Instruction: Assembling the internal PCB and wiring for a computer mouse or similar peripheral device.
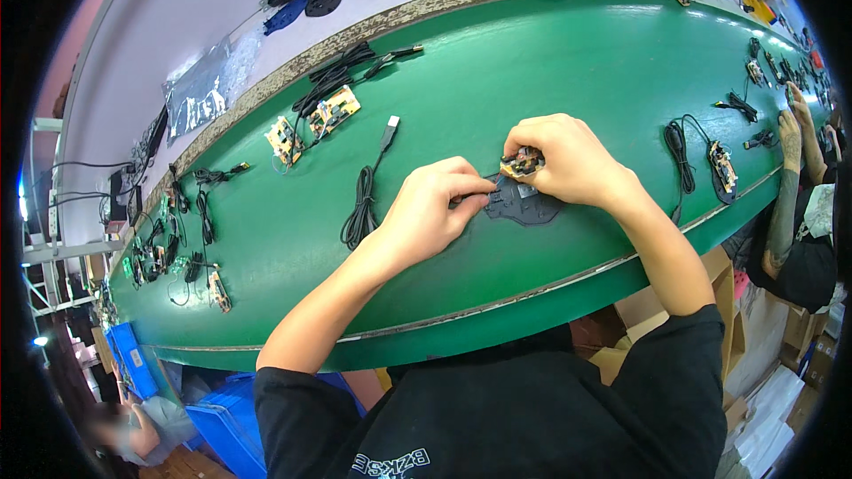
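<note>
Left hand (433, 206) at black shell (531, 208), right hand (570, 160) holding circuit board (525, 162)

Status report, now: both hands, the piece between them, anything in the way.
Right hand gripping circuit board at dark plate's far edge. Left hand at plate's left edge, grip unclear. Coiled black cable farther left, seemingly not blocking.

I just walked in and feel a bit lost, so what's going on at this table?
A person in a black top is working at a green table. The right hand grips a small circuit board by a dark shaped plate; the left hand has its fingertips at the plate's left side, though what they pinch is unclear. A coiled black cable lies left of that hand.
</note>
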